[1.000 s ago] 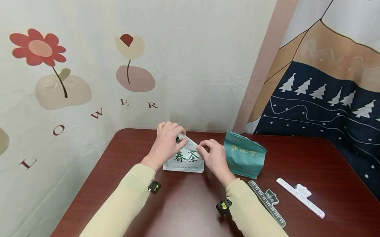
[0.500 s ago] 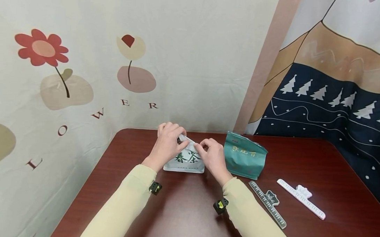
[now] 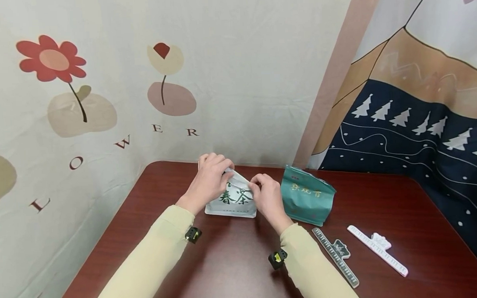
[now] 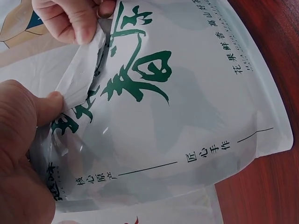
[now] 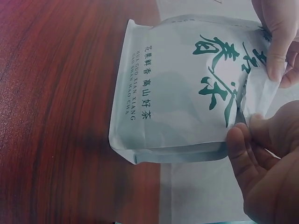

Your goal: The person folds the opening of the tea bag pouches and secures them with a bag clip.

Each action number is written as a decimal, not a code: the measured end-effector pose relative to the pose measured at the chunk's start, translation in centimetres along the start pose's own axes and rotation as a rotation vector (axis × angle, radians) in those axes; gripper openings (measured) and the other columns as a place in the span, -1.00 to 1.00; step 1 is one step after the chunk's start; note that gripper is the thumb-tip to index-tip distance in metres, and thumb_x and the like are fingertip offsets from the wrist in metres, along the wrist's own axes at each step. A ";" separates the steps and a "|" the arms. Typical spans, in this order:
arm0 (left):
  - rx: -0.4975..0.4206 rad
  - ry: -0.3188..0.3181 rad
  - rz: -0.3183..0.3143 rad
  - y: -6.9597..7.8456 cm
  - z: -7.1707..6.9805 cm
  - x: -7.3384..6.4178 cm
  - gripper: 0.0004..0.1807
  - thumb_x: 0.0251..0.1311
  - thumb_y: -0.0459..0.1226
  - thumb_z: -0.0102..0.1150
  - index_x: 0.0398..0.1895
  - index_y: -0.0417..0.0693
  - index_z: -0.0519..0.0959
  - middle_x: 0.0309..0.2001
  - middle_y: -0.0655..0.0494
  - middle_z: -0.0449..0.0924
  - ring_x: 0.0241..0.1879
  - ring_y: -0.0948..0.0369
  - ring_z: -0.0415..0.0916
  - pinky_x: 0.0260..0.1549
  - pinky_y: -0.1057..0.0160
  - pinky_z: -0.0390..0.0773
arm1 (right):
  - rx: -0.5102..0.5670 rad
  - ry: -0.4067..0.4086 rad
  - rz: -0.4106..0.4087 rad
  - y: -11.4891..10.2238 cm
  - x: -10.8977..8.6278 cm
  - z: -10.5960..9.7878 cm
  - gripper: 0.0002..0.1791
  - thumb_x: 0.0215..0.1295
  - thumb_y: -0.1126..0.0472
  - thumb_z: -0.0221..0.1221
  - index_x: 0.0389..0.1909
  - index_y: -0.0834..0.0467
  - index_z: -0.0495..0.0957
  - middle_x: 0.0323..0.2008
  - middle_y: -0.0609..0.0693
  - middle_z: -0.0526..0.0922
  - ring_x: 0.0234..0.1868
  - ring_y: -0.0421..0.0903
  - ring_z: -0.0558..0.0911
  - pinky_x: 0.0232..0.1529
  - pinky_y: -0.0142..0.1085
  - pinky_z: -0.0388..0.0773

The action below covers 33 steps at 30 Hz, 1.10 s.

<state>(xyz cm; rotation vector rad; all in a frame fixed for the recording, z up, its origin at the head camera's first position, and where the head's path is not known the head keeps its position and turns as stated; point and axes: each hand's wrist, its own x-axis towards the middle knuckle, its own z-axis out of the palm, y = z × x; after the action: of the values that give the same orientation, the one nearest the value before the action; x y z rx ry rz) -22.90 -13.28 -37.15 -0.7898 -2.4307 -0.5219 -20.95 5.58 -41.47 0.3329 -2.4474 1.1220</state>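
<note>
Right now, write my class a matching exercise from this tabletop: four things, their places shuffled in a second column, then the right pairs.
1. white pouch with green lettering
2. teal pouch with gold lettering
3. long-barred dark grey clip
4. long-barred white clip

A. farthest right of the four
B. beside the right hand, unheld
C. held by the right hand and left hand
D. lying alongside the pale yellow right sleeve

Right pairs: 1-C, 2-B, 3-D, 4-A

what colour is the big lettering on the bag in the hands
Dark green lettering on a white bag, clearest in the left wrist view.
</note>
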 end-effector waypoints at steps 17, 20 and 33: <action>-0.039 -0.010 -0.024 -0.4 0.0 0.3 -0.57 0.05 -0.68 -0.03 -0.24 -0.09 0.70 -0.27 0.09 0.69 -0.18 0.05 0.47 0.12 -0.11 0.30 | 0.006 -0.046 0.052 0.2 0.1 -0.1 -0.85 0.28 0.50 0.26 -0.37 0.18 0.64 -0.38 0.04 0.61 -0.32 0.03 0.61 -0.26 -0.13 0.59; -0.075 0.008 -0.020 -0.4 0.0 0.3 -0.60 0.14 -0.65 -0.02 -0.27 -0.09 0.72 -0.28 0.10 0.72 -0.20 0.07 0.49 0.13 -0.10 0.30 | 0.006 -0.036 0.048 0.2 0.1 0.0 -0.84 0.26 0.50 0.26 -0.38 0.18 0.64 -0.39 0.04 0.61 -0.34 0.02 0.61 -0.28 -0.15 0.59; -0.002 0.034 0.040 -0.6 0.0 0.1 -0.83 0.31 -0.46 0.17 -0.21 -0.13 0.74 -0.24 0.07 0.71 -0.17 0.04 0.52 0.14 -0.09 0.33 | 0.029 -0.012 0.014 0.7 0.1 0.1 -0.90 0.29 0.47 0.27 -0.34 0.22 0.68 -0.39 0.06 0.65 -0.37 -0.01 0.62 -0.31 -0.18 0.59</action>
<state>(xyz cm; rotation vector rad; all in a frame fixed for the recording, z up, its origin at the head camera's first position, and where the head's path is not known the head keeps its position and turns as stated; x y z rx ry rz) -23.35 -13.74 -37.18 -0.8218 -2.3790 -0.5186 -21.34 5.97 -41.92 0.3335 -2.4497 1.1653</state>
